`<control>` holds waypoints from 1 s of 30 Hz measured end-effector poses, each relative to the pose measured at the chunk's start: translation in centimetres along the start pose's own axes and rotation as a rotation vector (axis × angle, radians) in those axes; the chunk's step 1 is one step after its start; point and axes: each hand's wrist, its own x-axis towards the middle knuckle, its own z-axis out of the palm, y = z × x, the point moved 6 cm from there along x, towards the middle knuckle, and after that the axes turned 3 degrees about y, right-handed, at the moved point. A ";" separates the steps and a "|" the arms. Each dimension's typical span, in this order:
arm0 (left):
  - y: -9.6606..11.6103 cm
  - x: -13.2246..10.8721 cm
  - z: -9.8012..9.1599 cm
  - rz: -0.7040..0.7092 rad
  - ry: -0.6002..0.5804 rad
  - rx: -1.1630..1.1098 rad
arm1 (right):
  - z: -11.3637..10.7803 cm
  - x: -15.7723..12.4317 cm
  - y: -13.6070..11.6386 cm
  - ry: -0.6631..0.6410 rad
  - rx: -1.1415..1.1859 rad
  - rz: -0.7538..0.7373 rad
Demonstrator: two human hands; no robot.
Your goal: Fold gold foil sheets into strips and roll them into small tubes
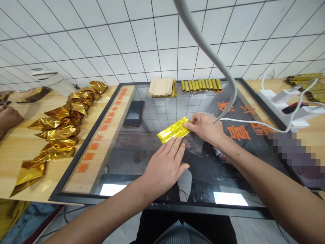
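Note:
A flat piece of shiny gold foil paper (170, 130) lies slanted on the dark glass panel (154, 162). Its right end is pinched between the thumb and fingers of my right hand (207, 127). My left hand (165, 162) lies stretched out, palm down, with its fingertips touching the foil's lower edge. Beyond my hands, a stack of tan paper sheets (160, 87) sits by the panel's far edge, with some gold foil showing at its right side. Beside that stack is a row of several small rolled gold tubes (201, 85).
A phone (133, 114) rests on the panel's left part. Folded gold foil pieces (58, 134) line the wooden table at left, near another person's hand (10, 118). A grey cable (210, 51) hangs in front. A white power strip (276, 105) and more gold tubes (307, 86) are at right.

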 end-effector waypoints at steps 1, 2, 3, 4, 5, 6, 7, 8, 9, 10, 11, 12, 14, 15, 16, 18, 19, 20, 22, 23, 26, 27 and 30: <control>0.0 0.0 0.0 -0.003 0.001 -0.005 | 0.0 0.0 0.0 -0.002 0.001 0.000; 0.0 0.0 0.0 -0.006 0.001 -0.011 | 0.0 0.0 0.0 -0.005 0.003 0.002; -0.1 -0.1 0.0 -0.011 0.001 -0.017 | 0.0 0.0 0.0 -0.008 0.006 0.005; -0.1 -0.1 0.0 -0.015 -0.001 -0.022 | 0.0 0.0 0.0 -0.011 0.009 0.007; -0.1 -0.1 0.0 -0.018 -0.001 -0.025 | 0.0 0.0 0.0 -0.013 0.012 0.012; -0.1 -0.1 0.0 -0.020 0.001 -0.025 | -0.1 0.0 0.0 -0.015 0.014 0.018; -0.1 -0.1 0.0 -0.022 0.003 -0.022 | -0.1 -0.1 0.0 -0.017 0.013 0.023; -0.1 -0.1 0.0 -0.022 0.007 -0.017 | -0.1 -0.1 0.0 -0.017 0.013 0.027; -0.1 -0.1 0.0 -0.021 0.011 -0.009 | -0.1 -0.1 0.0 -0.015 0.013 0.027; -0.2 -0.2 0.0 -0.018 0.014 -0.002 | 0.0 -0.1 0.0 -0.011 0.013 0.024; -0.2 -0.2 0.0 -0.015 0.016 0.006 | 0.0 -0.1 0.1 -0.006 0.014 0.018; -0.2 -0.2 0.0 -0.009 0.017 0.014 | 0.0 0.0 0.1 -0.002 0.016 0.011; -0.3 -0.3 0.0 0.006 0.020 0.029 | 0.1 0.0 0.1 0.005 0.019 -0.001; -0.3 -0.4 0.0 0.010 0.024 0.036 | 0.2 0.1 0.2 0.008 0.019 -0.007; -0.4 -0.4 0.0 0.012 0.027 0.042 | 0.2 0.1 0.2 0.012 0.018 -0.012; -0.5 -0.5 -0.1 0.011 0.032 0.045 | 0.2 0.1 0.2 0.019 0.017 -0.025; -0.6 -0.6 -0.1 0.006 0.034 0.042 | 0.2 0.2 0.2 0.021 0.017 -0.034; -0.7 -0.7 -0.1 0.002 0.034 0.037 | 0.2 0.2 0.1 0.021 0.018 -0.040; -0.7 -1.0 -0.1 0.001 0.038 0.029 | 0.2 0.2 0.1 0.020 0.017 -0.045; -0.8 -1.2 -0.1 0.002 0.042 0.029 | 0.2 0.2 0.1 0.020 0.017 -0.045; -0.8 -1.7 -0.3 0.016 0.070 0.046 | 0.3 0.3 0.1 0.021 0.015 -0.044; -0.8 -1.8 -0.5 0.019 0.085 0.053 | 0.4 0.4 0.1 0.020 0.012 -0.048; -1.0 -1.2 -1.4 0.023 0.110 0.042 | 0.5 0.5 0.2 0.015 0.006 -0.050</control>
